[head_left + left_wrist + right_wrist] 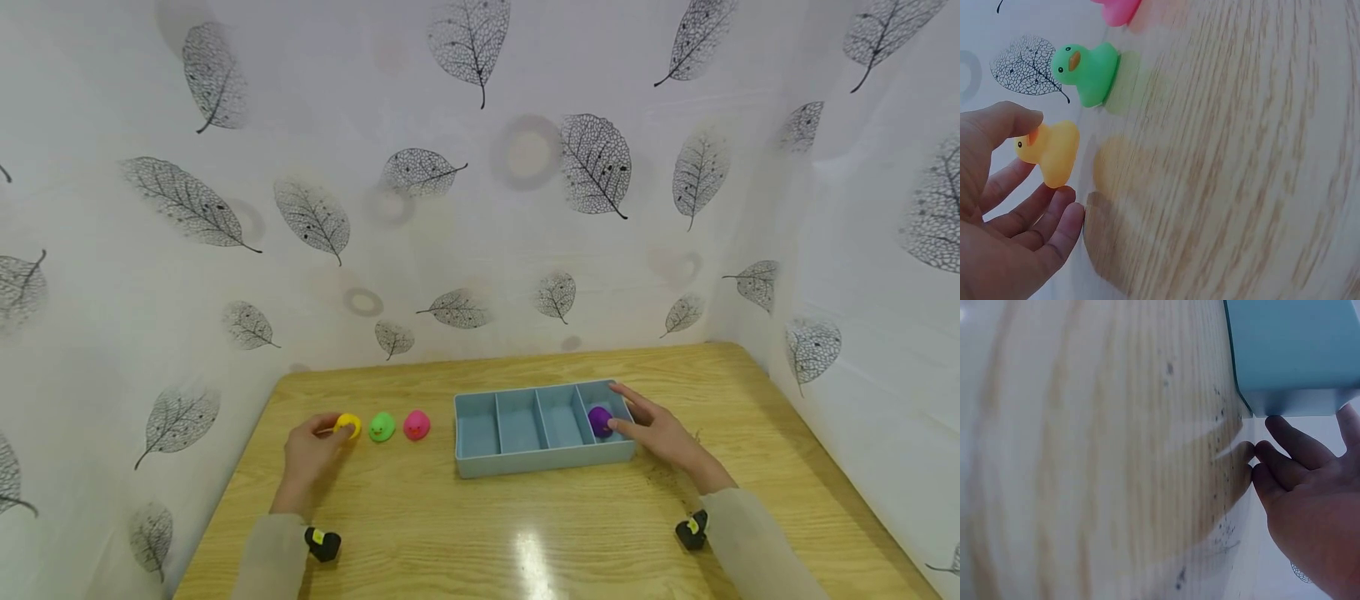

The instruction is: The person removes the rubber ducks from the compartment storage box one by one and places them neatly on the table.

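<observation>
My left hand (309, 454) pinches a yellow rubber duck (1057, 150) between thumb and fingers, at the left end of a row of ducks. In the left wrist view its base looks slightly off the wood. Beside it a green duck (382, 427) stands on the table, then a pink duck (417, 425). My right hand (667, 437) holds the right end of a blue-grey divided tray (545, 458). Its thumb reaches over the end wall by a purple duck (599, 422) in the rightmost compartment; other fingers touch the outside (1285, 450). Whether the thumb touches that duck is unclear.
The wooden table (420, 533) reaches to a leaf-print curtain (360, 208) at the back and sides. Dark specks (663, 475) mark the wood near my right hand. Both wrists carry small black devices (322, 544).
</observation>
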A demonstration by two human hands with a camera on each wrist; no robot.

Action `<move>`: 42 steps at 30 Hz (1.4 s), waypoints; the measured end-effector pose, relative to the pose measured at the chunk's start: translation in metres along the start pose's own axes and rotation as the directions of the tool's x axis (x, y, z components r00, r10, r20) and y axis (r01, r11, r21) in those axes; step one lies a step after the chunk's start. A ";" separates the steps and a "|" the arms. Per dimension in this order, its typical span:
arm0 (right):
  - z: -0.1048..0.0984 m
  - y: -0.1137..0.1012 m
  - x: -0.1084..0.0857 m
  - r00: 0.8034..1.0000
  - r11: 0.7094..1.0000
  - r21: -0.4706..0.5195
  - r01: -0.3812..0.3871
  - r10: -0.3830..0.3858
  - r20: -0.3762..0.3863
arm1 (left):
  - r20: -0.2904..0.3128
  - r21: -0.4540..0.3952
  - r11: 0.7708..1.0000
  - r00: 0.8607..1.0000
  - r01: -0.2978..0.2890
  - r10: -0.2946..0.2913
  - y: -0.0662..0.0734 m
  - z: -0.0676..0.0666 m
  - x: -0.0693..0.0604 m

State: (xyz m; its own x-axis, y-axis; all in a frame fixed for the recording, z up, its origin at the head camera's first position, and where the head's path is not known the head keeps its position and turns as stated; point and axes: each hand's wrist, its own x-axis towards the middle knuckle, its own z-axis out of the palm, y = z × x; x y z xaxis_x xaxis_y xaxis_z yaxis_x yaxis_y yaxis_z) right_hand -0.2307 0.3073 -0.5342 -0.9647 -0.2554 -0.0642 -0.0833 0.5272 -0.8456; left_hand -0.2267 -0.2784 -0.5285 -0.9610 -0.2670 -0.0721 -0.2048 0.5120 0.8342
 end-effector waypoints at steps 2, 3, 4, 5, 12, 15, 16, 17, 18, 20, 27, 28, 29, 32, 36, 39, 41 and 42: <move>0.000 0.000 0.000 1.000 1.000 -0.002 0.003 -0.003 0.000 | 0.008 0.001 1.000 1.000 0.003 -0.003 -0.001 0.000 0.000; 0.000 0.000 0.000 1.000 1.000 -0.004 0.004 -0.004 0.000 | 0.012 -0.001 1.000 1.000 0.008 -0.008 -0.001 0.000 0.000; 0.000 0.000 0.000 1.000 1.000 -0.004 0.006 -0.006 0.003 | 0.012 0.000 1.000 1.000 0.011 -0.011 -0.001 0.000 0.000; 0.000 0.000 0.000 1.000 1.000 -0.003 0.007 -0.007 0.004 | 0.015 0.003 1.000 1.000 0.013 -0.013 -0.001 0.001 0.001; 0.000 0.000 0.000 1.000 1.000 -0.011 0.007 -0.007 0.003 | 0.047 0.043 0.999 0.999 -0.003 0.001 -0.002 0.002 0.001; 0.000 0.000 0.000 1.000 1.000 -0.016 0.005 -0.005 0.001 | 0.061 0.050 0.999 0.998 -0.016 0.012 -0.002 0.001 0.000; 0.000 0.000 0.000 1.000 1.000 -0.016 0.004 -0.004 0.000 | 0.067 0.049 0.999 0.998 -0.021 0.017 -0.001 0.000 0.000; 0.000 0.000 0.000 1.000 1.000 -0.017 0.003 -0.003 -0.002 | 0.070 0.053 0.998 0.997 -0.024 0.020 -0.001 0.000 0.000; 0.000 0.000 0.000 1.000 1.000 -0.015 0.002 -0.002 -0.001 | 0.075 0.053 0.998 0.997 -0.027 0.023 -0.001 -0.001 0.000; 0.000 0.000 0.000 1.000 1.000 -0.014 0.002 -0.002 -0.001 | 0.081 0.057 0.998 0.996 -0.033 0.029 -0.001 -0.001 0.000; 0.000 0.001 -0.001 1.000 1.000 -0.002 -0.002 0.002 0.002 | 0.088 0.069 0.995 0.994 -0.066 0.060 -0.002 -0.002 -0.001; 0.000 0.000 -0.001 1.000 1.000 -0.001 -0.002 0.002 0.003 | 0.087 0.071 0.995 0.994 -0.070 0.064 -0.002 -0.002 -0.001; 0.000 0.000 -0.001 1.000 1.000 0.000 -0.002 0.002 0.004 | 0.087 0.074 0.994 0.994 -0.074 0.068 -0.002 -0.002 0.000; 0.000 0.000 -0.001 1.000 1.000 -0.001 -0.003 0.003 0.005 | 0.090 0.076 0.994 0.993 -0.080 0.073 -0.002 -0.002 0.000; -0.001 0.000 -0.001 1.000 1.000 0.001 -0.004 0.004 0.007 | 0.093 0.074 0.994 0.993 -0.085 0.078 -0.003 -0.002 0.001; -0.001 0.000 -0.001 1.000 1.000 0.003 -0.002 0.002 0.009 | 0.103 0.072 0.994 0.992 -0.081 0.074 -0.004 -0.002 0.002; -0.001 0.000 -0.001 1.000 1.000 0.003 0.000 0.000 0.008 | 0.114 0.067 0.995 0.992 -0.071 0.063 -0.004 -0.002 0.002; -0.001 0.000 -0.001 1.000 1.000 0.002 0.003 -0.003 0.008 | 0.116 0.073 0.995 0.991 -0.070 0.061 -0.004 -0.003 0.003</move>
State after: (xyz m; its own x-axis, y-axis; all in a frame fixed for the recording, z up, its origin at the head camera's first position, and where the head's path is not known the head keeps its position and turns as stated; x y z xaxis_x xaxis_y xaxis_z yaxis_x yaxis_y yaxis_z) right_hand -0.2302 0.3081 -0.5342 -0.9624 -0.2636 -0.0660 -0.0857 0.5249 -0.8469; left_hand -0.2282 -0.2835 -0.5303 -0.9868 -0.1383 -0.0837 -0.1498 0.5879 0.7949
